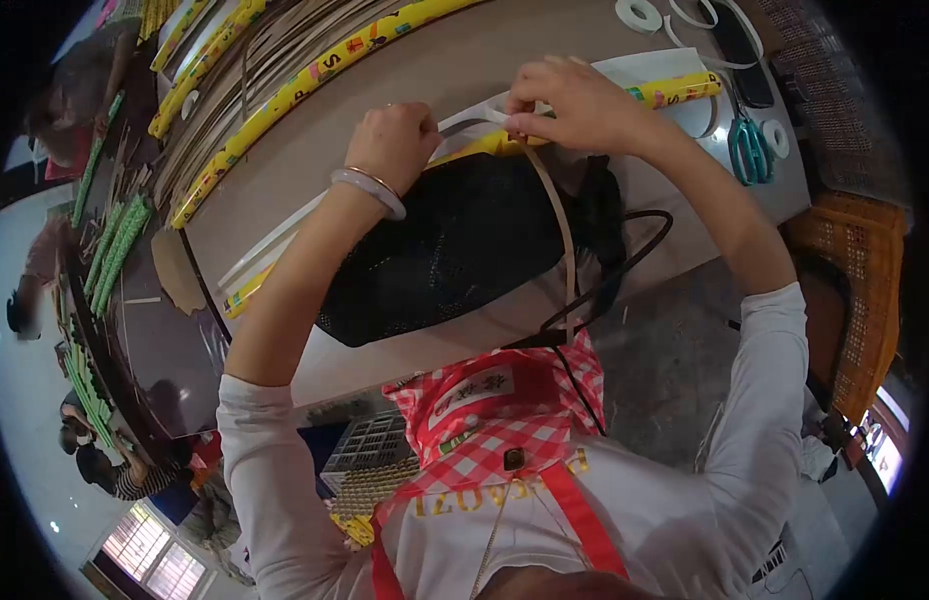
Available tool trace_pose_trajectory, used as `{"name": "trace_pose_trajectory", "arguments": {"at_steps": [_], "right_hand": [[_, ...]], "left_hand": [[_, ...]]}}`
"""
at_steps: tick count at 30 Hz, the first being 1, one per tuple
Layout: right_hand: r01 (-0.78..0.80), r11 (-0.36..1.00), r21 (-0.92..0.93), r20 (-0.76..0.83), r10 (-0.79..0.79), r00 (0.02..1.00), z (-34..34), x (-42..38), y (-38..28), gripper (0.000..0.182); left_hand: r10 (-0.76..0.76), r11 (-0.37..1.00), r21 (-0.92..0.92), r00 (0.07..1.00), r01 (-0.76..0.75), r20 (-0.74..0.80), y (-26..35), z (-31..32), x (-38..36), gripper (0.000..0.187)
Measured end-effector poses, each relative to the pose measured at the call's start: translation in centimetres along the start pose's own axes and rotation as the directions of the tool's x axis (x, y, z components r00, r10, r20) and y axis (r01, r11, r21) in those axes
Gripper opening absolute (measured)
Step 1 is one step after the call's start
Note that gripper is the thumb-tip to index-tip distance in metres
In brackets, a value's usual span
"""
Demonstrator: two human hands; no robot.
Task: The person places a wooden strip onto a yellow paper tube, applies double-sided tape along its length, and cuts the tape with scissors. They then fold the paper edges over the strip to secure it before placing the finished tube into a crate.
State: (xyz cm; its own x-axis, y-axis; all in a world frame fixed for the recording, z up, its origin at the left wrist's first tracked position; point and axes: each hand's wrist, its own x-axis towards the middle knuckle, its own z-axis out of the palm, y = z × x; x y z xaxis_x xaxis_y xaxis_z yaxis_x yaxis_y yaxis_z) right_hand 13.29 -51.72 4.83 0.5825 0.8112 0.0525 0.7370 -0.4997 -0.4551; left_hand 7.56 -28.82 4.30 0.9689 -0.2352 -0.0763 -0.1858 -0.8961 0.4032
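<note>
My left hand (393, 143) is closed, fingers curled, at the left end of a short white strip (467, 122) that looks like tape. At the strip's other end, my right hand (573, 105) pinches it between thumb and fingers. Both hands are above a long yellow printed roll (677, 90), which lies across the table behind a black mesh bag (450, 245). A pale flat band (560, 215) runs down over the bag's right side. My hands hide the middle of the yellow roll.
Teal-handled scissors (751, 150), a white tape roll (639, 14) and a dark flat object (742, 55) lie at the table's right. Another yellow roll (285, 98) and brown strips (220, 130) lie at the back left. Green rolls (120, 245) and people are farther left.
</note>
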Motion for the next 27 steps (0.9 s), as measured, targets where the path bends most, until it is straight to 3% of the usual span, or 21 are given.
{"name": "trace_pose_trajectory", "arguments": {"at_steps": [5, 8, 10, 11, 12, 14, 18, 20, 22, 24, 25, 27], "right_hand": [[-0.042, 0.999, 0.009, -0.010, 0.042, 0.999, -0.4, -0.3, 0.7, 0.022], [-0.163, 0.984, -0.069, 0.045, 0.166, 0.985, -1.8, -1.4, 2.6, 0.020], [-0.166, 0.947, -0.277, -0.092, 0.145, 0.985, -2.6, -3.2, 5.2, 0.019], [-0.261, 0.950, -0.170, -0.069, 0.253, 0.965, -4.6, -3.8, 5.0, 0.019], [-0.267, 0.947, -0.177, -0.071, 0.258, 0.964, -5.4, -4.6, 5.7, 0.019], [-0.334, 0.848, -0.412, -0.091, 0.326, 0.941, -7.0, -6.4, 8.7, 0.019], [-0.412, 0.828, -0.381, -0.185, 0.368, 0.911, -8.7, -11.5, 18.1, 0.018], [-0.423, 0.734, -0.531, -0.190, 0.383, 0.904, -10.1, -13.4, 20.6, 0.018], [-0.446, 0.703, -0.554, -0.149, 0.444, 0.884, -11.5, -14.9, 22.3, 0.018], [-0.556, 0.552, -0.621, -0.297, 0.491, 0.819, -12.2, -15.9, 22.7, 0.019], [-0.557, 0.546, -0.626, -0.297, 0.493, 0.818, -12.5, -16.4, 22.7, 0.019], [-0.500, 0.605, -0.620, -0.452, 0.246, 0.858, -12.6, -15.1, 18.7, 0.020]], "left_hand": [[-0.056, 0.998, 0.016, 0.998, 0.055, 0.023, 0.1, 0.1, 0.0, 0.014], [-0.091, 0.995, 0.035, 0.995, 0.089, 0.049, 0.7, -0.2, 0.1, 0.012], [-0.092, 0.995, 0.047, 0.995, 0.090, 0.043, 1.0, -0.2, -0.1, 0.012], [-0.080, 0.996, 0.052, 0.996, 0.078, 0.031, 0.9, -0.1, -0.1, 0.012], [-0.068, 0.996, 0.058, 0.997, 0.067, 0.020, 0.9, 0.0, -0.2, 0.011], [-0.086, 0.995, 0.052, 0.996, 0.085, 0.018, 1.0, -0.1, -0.2, 0.011], [-0.092, 0.994, 0.065, 0.996, 0.091, 0.007, 0.8, 0.0, -0.3, 0.012], [-0.077, 0.995, 0.069, 0.997, 0.077, -0.003, 0.8, -0.1, -0.4, 0.013], [-0.059, 0.996, 0.071, 0.998, 0.059, -0.009, 0.7, 0.0, -0.3, 0.013], [-0.082, 0.994, 0.074, 0.997, 0.081, 0.007, 0.6, 0.1, -0.2, 0.012], [-0.077, 0.995, 0.067, 0.997, 0.077, 0.006, 0.7, 0.1, -0.1, 0.012], [-0.076, 0.996, 0.045, 0.997, 0.076, 0.001, 0.7, -0.1, -0.3, 0.012]]}}
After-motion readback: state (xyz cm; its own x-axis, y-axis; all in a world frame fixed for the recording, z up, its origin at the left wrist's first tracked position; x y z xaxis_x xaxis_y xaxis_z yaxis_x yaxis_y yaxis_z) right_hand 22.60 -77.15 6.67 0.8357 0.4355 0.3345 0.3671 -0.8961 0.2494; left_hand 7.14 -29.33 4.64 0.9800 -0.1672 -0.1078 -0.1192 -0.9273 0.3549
